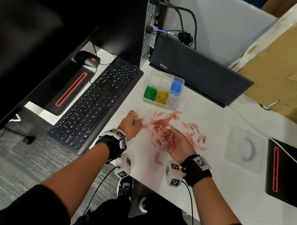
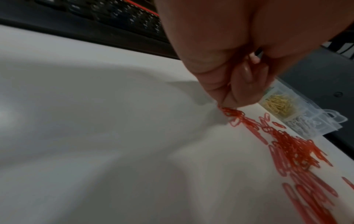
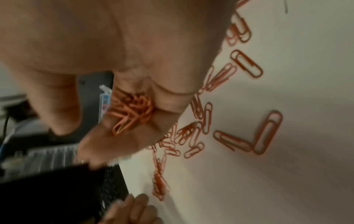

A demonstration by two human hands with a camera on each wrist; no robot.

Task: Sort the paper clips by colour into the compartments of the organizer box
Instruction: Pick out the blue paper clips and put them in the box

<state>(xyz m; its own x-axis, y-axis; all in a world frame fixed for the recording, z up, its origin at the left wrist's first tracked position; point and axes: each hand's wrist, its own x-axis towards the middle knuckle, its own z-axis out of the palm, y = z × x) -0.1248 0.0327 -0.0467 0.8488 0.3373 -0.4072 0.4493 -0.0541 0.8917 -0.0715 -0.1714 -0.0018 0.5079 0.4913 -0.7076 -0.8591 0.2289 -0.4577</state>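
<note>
While four colours sit sorted, we are gathering the red paper clips.
Green, yellow, white and blue fill the clear plastic organizer box; two compartments look bare. Loose red paper clips cover the white surface. Our right hand cups a bunch; our left hand pinches a few.

No legible text, brand or number appears in any view. The keyboard, left of centre in the head view, carries white key legends too small to read. The wrist bands bear black-and-white square marker patterns, not readable characters.
</note>
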